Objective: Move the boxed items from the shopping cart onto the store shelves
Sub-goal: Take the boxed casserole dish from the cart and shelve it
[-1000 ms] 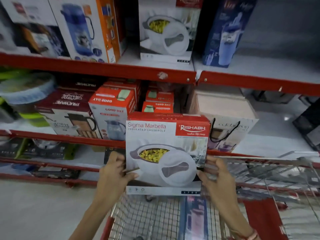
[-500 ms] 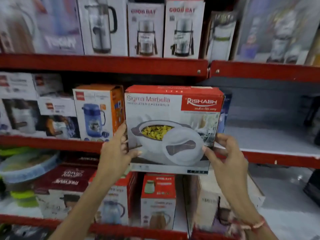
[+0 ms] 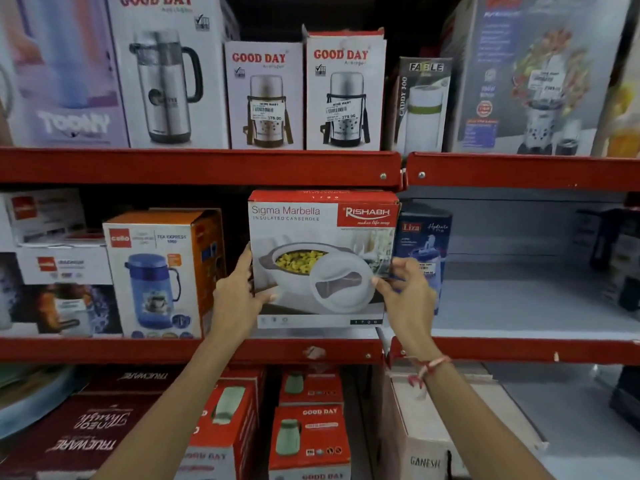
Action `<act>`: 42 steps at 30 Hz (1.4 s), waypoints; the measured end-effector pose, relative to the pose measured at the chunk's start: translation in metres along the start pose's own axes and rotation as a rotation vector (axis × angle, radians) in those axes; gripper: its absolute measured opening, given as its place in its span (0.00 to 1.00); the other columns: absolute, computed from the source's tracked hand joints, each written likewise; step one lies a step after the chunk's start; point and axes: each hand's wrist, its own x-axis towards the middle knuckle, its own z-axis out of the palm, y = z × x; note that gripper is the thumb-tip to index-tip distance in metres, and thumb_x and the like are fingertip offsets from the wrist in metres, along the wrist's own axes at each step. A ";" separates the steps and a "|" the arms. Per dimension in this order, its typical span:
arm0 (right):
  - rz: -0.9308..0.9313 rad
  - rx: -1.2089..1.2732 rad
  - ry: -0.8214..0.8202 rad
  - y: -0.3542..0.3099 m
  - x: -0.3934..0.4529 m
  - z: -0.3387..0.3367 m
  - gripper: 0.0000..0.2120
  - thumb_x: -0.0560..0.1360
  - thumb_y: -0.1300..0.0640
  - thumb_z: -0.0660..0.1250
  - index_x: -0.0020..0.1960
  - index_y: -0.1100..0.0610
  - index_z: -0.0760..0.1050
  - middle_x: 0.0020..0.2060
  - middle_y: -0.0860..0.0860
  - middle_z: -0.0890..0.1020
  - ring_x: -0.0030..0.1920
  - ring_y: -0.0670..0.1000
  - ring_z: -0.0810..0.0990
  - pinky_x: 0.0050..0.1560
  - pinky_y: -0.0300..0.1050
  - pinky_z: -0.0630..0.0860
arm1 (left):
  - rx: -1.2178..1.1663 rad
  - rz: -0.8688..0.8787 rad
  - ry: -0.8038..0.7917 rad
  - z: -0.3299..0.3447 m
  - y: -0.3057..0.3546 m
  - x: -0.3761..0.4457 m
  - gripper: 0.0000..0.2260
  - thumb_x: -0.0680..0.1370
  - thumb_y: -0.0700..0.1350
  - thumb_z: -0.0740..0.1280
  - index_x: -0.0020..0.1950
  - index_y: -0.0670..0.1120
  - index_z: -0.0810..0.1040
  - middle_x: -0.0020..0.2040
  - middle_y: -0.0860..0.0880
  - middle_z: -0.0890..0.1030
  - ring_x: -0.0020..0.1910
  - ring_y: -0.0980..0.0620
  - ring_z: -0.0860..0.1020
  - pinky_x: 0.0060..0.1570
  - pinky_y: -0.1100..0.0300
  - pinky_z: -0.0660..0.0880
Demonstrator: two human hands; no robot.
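A red and white Sigma Marbella casserole box [image 3: 322, 244] stands upright in the middle shelf bay, its top just under the red rail above. My left hand [image 3: 239, 296] grips its lower left edge, thumb across the front. My right hand [image 3: 405, 299] pinches its right edge. The box's bottom sits level with the middle shelf [image 3: 519, 327]; I cannot tell whether it rests on it. The shopping cart is out of view.
An orange Cello jug box [image 3: 159, 271] stands just left of the casserole box and a blue Liza bottle box [image 3: 426, 244] just right, partly behind it. The upper shelf [image 3: 207, 166] holds Good Day flask boxes. Grey shelf surface stretches to the right. Red boxes fill the shelf below.
Both hands lifted the casserole box from over the cart up to the middle shelf and pushed it in between the orange and blue boxes. My view tilted upward with it.
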 end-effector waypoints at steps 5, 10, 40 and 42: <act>0.056 -0.065 -0.034 0.023 0.001 0.015 0.15 0.71 0.62 0.73 0.56 0.59 0.74 0.46 0.50 0.82 0.43 0.49 0.81 0.50 0.48 0.78 | 0.055 -0.034 -0.061 0.017 -0.021 0.001 0.44 0.67 0.40 0.77 0.76 0.49 0.56 0.56 0.36 0.82 0.52 0.43 0.80 0.55 0.44 0.79; 0.077 -0.127 -0.055 0.039 -0.008 0.019 0.16 0.71 0.60 0.73 0.57 0.58 0.74 0.51 0.54 0.84 0.48 0.53 0.83 0.47 0.44 0.76 | 0.045 -0.044 -0.085 0.023 -0.036 -0.009 0.44 0.65 0.39 0.78 0.76 0.50 0.58 0.55 0.39 0.83 0.50 0.41 0.82 0.54 0.46 0.79; 0.192 -0.132 -0.417 0.136 -0.256 -0.097 0.08 0.76 0.59 0.67 0.54 0.57 0.77 0.51 0.50 0.80 0.46 0.41 0.77 0.43 0.19 0.69 | 0.034 -0.222 -0.375 0.098 -0.036 -0.299 0.15 0.76 0.41 0.67 0.62 0.43 0.75 0.59 0.44 0.80 0.58 0.47 0.78 0.60 0.56 0.74; 0.311 -0.178 -0.486 0.167 -0.293 -0.113 0.08 0.77 0.56 0.66 0.55 0.56 0.77 0.50 0.51 0.81 0.45 0.44 0.79 0.41 0.22 0.71 | 0.027 -0.306 -0.460 0.115 -0.043 -0.340 0.15 0.76 0.40 0.68 0.62 0.42 0.75 0.59 0.44 0.81 0.58 0.47 0.79 0.60 0.52 0.76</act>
